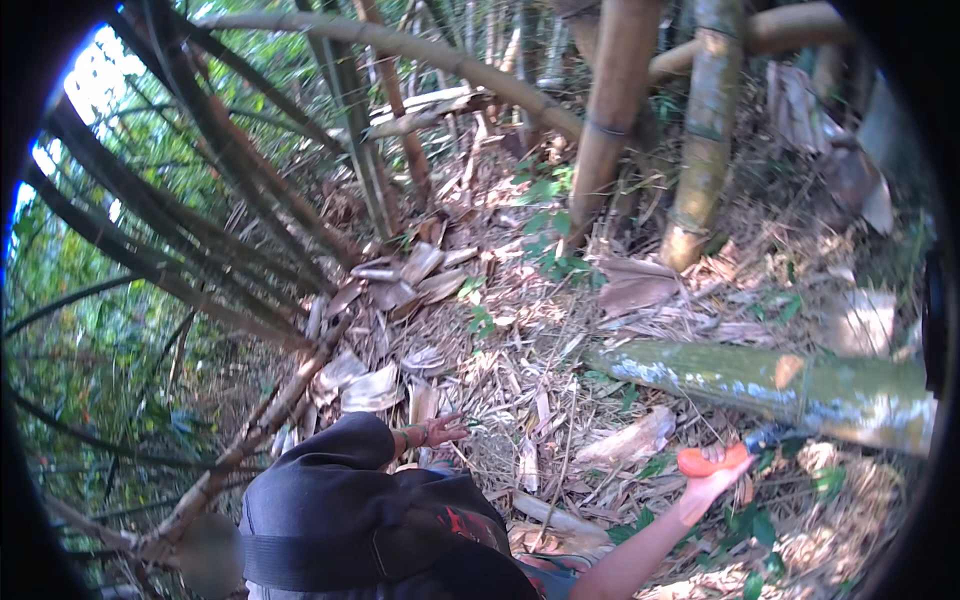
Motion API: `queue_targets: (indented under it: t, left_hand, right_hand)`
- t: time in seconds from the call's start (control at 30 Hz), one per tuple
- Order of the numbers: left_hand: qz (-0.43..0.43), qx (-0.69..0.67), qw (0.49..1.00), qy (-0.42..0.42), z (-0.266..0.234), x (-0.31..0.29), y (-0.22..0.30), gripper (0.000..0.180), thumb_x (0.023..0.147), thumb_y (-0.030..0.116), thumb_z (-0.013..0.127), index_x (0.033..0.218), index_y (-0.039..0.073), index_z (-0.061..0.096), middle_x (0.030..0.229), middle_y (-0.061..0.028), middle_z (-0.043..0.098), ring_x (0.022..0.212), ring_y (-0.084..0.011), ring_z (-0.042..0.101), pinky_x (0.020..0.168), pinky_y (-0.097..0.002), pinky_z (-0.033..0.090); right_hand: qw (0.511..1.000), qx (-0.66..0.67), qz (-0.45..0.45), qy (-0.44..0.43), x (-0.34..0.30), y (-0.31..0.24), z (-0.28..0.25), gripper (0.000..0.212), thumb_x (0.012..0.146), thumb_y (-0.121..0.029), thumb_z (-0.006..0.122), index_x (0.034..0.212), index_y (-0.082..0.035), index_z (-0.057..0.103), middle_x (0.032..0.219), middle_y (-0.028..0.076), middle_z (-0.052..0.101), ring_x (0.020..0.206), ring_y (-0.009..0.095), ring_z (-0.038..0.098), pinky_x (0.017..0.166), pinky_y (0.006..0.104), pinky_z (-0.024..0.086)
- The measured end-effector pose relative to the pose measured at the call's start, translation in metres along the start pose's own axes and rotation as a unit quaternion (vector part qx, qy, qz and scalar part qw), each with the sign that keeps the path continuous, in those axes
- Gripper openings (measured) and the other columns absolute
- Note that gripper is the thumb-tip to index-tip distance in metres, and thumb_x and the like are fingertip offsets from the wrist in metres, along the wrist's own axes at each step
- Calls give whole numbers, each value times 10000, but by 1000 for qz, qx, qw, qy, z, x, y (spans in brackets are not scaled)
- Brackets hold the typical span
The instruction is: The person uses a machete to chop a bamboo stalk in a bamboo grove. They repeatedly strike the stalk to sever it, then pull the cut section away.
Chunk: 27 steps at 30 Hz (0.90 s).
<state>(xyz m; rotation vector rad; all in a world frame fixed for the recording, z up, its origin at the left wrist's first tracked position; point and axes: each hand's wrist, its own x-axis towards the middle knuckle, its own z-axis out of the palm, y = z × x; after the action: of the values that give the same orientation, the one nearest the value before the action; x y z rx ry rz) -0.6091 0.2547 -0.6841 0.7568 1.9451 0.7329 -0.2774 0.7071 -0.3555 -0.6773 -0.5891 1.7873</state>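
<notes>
My right hand (720, 479) is wrapped round the orange handle (700, 463) of a tool, low on the right. A dark bluish part of the tool (768, 437) runs on past the hand toward a felled bamboo stem (730, 378); its far end is too unclear to name its kind. That thick green stem, with pale patches, lies along the ground just beyond the hand. My left hand (444, 430) is held out beyond my dark-clothed body, fingers spread and nothing in them, above dry bamboo sheaths (372, 388).
Standing bamboo stems (612, 110) rise at the back, with a mottled one (700, 150) beside them. Slanting green stems (225, 160) crowd the left. A long pale stem (430, 50) arches across the top. Dry leaves and sheath pieces (635, 440) litter the ground.
</notes>
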Motion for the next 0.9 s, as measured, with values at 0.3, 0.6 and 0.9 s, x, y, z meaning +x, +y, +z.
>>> queue_targets:
  t: [0.3, 0.6, 0.9]
  left_hand:
    - [-200, 7, 980, 17, -25, -83, -24, 1036, 746, 788, 519, 1482, 84, 325, 1439, -198, 448, 1335, -341, 427, 1106, -390, 333]
    - [-231, -70, 969, 51, -2, -44, -39, 907, 749, 804, 485, 1417, 191, 455, 1432, -152, 468, 1328, -361, 429, 1094, -401, 354]
    - [-193, -137, 971, 46, 23, -19, -26, 896, 796, 788, 423, 1406, 133, 475, 1389, -171, 510, 1350, -334, 403, 1145, -425, 252]
  right_hand:
    - [998, 55, 4, -44, 7, -18, -10, 426, 958, -479, 510, 957, -54, 484, 678, -28, 376, 592, 81, 384, 562, 243, 350]
    - [997, 9, 55, -55, 26, -26, -23, 408, 956, -445, 486, 933, -38, 474, 636, -32, 331, 525, 62, 333, 511, 199, 295]
    - [996, -52, 51, -52, 28, -44, -51, 415, 930, -439, 458, 913, -27, 508, 637, -13, 359, 543, 100, 360, 559, 251, 336]
